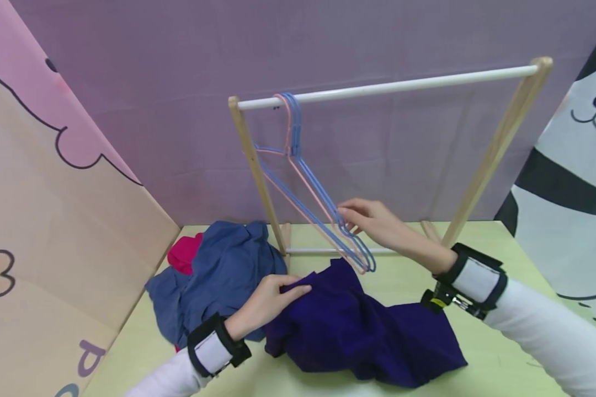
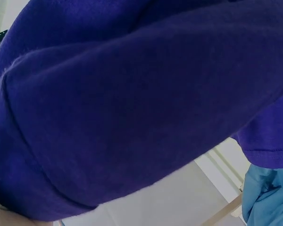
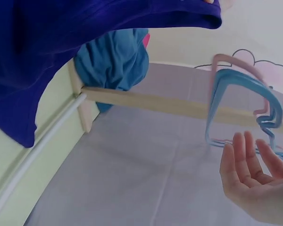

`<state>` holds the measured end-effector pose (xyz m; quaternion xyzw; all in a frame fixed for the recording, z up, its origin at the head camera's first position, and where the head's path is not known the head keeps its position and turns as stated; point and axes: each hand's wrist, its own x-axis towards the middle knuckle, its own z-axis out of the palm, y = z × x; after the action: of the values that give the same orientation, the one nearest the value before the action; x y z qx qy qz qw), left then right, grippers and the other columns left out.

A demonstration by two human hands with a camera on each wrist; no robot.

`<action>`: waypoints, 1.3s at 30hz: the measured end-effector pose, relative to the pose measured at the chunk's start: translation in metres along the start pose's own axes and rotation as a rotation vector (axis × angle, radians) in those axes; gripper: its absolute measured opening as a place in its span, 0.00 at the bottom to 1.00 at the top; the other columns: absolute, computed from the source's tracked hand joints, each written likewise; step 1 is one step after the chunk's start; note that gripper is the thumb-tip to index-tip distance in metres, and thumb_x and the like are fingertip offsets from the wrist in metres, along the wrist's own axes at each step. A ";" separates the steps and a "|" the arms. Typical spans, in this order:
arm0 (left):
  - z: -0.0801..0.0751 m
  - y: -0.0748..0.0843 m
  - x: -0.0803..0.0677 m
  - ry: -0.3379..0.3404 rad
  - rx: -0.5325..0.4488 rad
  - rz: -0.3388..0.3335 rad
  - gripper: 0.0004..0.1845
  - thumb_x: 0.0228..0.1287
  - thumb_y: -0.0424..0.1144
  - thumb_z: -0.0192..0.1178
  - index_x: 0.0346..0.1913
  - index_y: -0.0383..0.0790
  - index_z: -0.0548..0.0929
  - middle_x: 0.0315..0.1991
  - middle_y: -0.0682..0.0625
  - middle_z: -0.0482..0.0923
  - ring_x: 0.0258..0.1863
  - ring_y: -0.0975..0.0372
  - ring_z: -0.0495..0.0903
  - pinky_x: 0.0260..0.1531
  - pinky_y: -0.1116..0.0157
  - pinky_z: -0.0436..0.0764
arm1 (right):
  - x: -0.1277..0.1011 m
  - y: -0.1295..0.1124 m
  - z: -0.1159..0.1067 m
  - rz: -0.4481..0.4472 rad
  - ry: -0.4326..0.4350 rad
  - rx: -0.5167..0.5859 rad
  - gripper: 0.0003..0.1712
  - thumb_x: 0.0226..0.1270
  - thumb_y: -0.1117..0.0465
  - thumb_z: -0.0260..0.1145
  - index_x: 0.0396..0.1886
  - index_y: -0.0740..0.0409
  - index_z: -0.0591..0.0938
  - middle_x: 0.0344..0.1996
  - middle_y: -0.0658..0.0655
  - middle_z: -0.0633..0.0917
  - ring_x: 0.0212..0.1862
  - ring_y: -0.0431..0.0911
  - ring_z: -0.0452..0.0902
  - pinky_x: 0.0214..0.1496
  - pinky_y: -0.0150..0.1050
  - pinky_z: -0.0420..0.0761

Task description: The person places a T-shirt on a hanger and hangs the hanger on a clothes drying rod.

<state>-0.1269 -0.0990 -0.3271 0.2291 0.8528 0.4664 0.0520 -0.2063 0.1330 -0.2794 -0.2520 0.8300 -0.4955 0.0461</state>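
A dark purple garment (image 1: 357,325) with hemmed edges lies bunched over the table front, its upper edge lifted. My left hand (image 1: 268,298) pinches that edge between thumb and fingers; in the left wrist view the purple cloth (image 2: 141,108) hides most of this hand. Blue hangers (image 1: 314,179) and a pink hanger (image 1: 288,124) hang together at the left end of a rack's white rail (image 1: 417,84). My right hand (image 1: 377,223) is at their right lower corner, fingertips at the blue hangers. Its fingers look loosely bent and spread in the right wrist view, not closed round them.
The rack has wooden legs (image 1: 496,154) and a low white crossbar (image 1: 318,251). Left of it lies a crumpled blue garment (image 1: 228,270), with a bright pink cloth (image 1: 184,255) partly under it. Printed fabric walls (image 1: 69,237) enclose the light green table (image 1: 521,314).
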 end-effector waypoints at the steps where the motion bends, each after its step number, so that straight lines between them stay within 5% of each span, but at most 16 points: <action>1: 0.000 0.000 0.000 -0.002 0.003 -0.004 0.10 0.60 0.34 0.55 0.39 0.32 0.82 0.35 0.44 0.81 0.35 0.59 0.79 0.33 0.72 0.75 | 0.002 -0.001 0.002 0.004 0.005 0.006 0.19 0.69 0.58 0.49 0.50 0.68 0.73 0.34 0.60 0.79 0.35 0.47 0.76 0.38 0.39 0.77; 8: -0.003 -0.001 -0.002 -0.002 0.016 -0.024 0.10 0.61 0.34 0.54 0.38 0.33 0.82 0.33 0.44 0.81 0.30 0.64 0.78 0.30 0.72 0.74 | 0.012 -0.008 0.006 0.032 0.082 -0.042 0.15 0.67 0.58 0.52 0.41 0.66 0.77 0.23 0.54 0.75 0.27 0.47 0.71 0.28 0.34 0.71; 16: -0.006 0.001 -0.006 -0.001 0.012 -0.033 0.09 0.60 0.35 0.55 0.37 0.33 0.83 0.31 0.46 0.81 0.28 0.68 0.76 0.29 0.73 0.74 | 0.016 -0.011 0.005 0.024 0.363 -0.147 0.15 0.65 0.63 0.53 0.46 0.69 0.76 0.32 0.63 0.80 0.30 0.47 0.72 0.30 0.33 0.71; 24: -0.001 -0.028 -0.001 0.002 -0.004 -0.040 0.10 0.60 0.39 0.55 0.38 0.39 0.83 0.33 0.49 0.81 0.29 0.68 0.76 0.30 0.73 0.74 | 0.017 -0.012 -0.011 -0.012 0.459 -0.170 0.14 0.63 0.64 0.55 0.42 0.70 0.78 0.28 0.62 0.79 0.26 0.42 0.67 0.28 0.30 0.67; 34: 0.001 -0.040 -0.002 0.070 0.034 0.020 0.14 0.58 0.45 0.58 0.42 0.41 0.83 0.38 0.50 0.81 0.39 0.61 0.78 0.38 0.71 0.75 | -0.005 -0.011 -0.038 -0.003 0.577 -0.108 0.14 0.58 0.61 0.61 0.40 0.68 0.80 0.20 0.39 0.76 0.26 0.32 0.70 0.29 0.23 0.68; 39: -0.002 -0.040 -0.002 0.096 0.048 0.038 0.13 0.56 0.44 0.59 0.41 0.40 0.83 0.38 0.49 0.82 0.39 0.61 0.79 0.38 0.71 0.75 | -0.026 -0.001 -0.045 -0.014 0.604 -0.070 0.13 0.57 0.61 0.63 0.39 0.65 0.80 0.18 0.36 0.76 0.25 0.33 0.68 0.26 0.25 0.66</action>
<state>-0.1393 -0.1196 -0.3588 0.2239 0.8606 0.4573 -0.0034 -0.1984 0.1803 -0.2608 -0.1005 0.8209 -0.5195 -0.2148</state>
